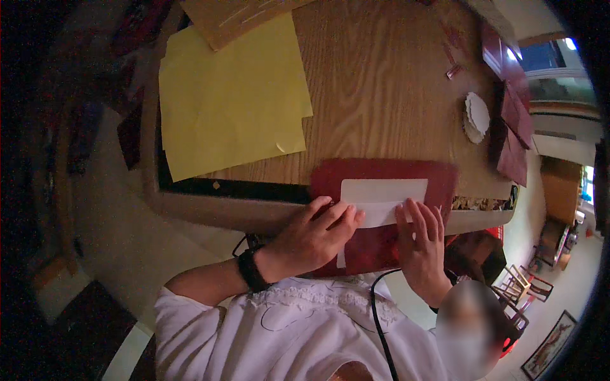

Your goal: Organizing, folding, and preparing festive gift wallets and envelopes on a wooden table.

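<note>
A white paper strip (pixel 384 190) with a crease across it lies on a dark red sheet or board (pixel 371 247), which overhangs the near edge of the wooden table. On the strip's lower left corner rest the fingertips of my left hand (pixel 319 235), which wears a black wristband. My right hand (pixel 421 238) lies over the strip's right end, fingers stretched out and pressed to it. Another small white piece (pixel 341 257) shows below my left hand. Whether either hand pinches the paper cannot be told.
Yellow sheets (pixel 233 100) cover the table's left part, with brown cardboard (pixel 238 14) over their top edge. A stack of white scalloped pieces (pixel 476 117) stands at the right, beside reddish folded pieces (pixel 512 152). A black cable (pixel 376 314) hangs before my chest. A blurred person is at the lower right.
</note>
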Action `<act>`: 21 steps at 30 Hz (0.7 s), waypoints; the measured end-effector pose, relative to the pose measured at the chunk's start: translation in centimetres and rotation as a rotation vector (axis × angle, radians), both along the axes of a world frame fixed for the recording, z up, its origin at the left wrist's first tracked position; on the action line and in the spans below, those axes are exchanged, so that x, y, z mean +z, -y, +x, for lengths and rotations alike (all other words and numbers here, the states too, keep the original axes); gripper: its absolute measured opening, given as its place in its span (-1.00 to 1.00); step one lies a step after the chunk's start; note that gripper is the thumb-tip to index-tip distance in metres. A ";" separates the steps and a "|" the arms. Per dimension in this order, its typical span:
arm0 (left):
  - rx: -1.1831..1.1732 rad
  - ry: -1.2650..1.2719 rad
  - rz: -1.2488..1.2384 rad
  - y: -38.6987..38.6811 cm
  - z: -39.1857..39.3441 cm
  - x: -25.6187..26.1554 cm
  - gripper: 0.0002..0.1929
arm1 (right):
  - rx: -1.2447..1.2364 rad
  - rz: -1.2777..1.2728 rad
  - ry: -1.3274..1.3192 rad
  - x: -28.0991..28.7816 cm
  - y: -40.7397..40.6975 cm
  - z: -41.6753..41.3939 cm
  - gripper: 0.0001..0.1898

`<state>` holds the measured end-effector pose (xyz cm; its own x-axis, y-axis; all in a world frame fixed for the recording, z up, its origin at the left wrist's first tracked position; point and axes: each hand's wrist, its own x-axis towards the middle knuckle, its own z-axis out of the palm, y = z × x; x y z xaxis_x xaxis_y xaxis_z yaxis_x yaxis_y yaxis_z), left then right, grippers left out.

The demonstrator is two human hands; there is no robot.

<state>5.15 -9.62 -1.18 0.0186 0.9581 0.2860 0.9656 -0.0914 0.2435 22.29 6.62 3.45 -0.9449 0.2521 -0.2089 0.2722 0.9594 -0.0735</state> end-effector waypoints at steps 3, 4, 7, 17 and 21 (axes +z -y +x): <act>0.036 0.005 -0.028 -0.2 0.5 0.2 -0.62 | 0.012 0.010 -0.027 -0.2 0.0 0.0 -0.43; 0.060 -0.003 -0.016 -0.4 0.6 0.3 -0.62 | 0.037 0.033 -0.116 -0.2 0.0 -0.1 -0.43; 0.091 0.022 -0.034 -0.8 0.6 0.9 -0.65 | 0.068 0.053 -0.135 0.3 -0.1 -0.3 -0.41; 0.408 0.893 0.140 3.7 -3.1 3.2 -0.75 | -0.060 -0.220 -0.283 1.5 -1.2 -2.4 -0.56; 0.437 1.280 0.006 4.7 -2.1 2.6 -0.70 | -0.246 -0.519 -0.251 -0.3 -4.0 -3.8 -0.74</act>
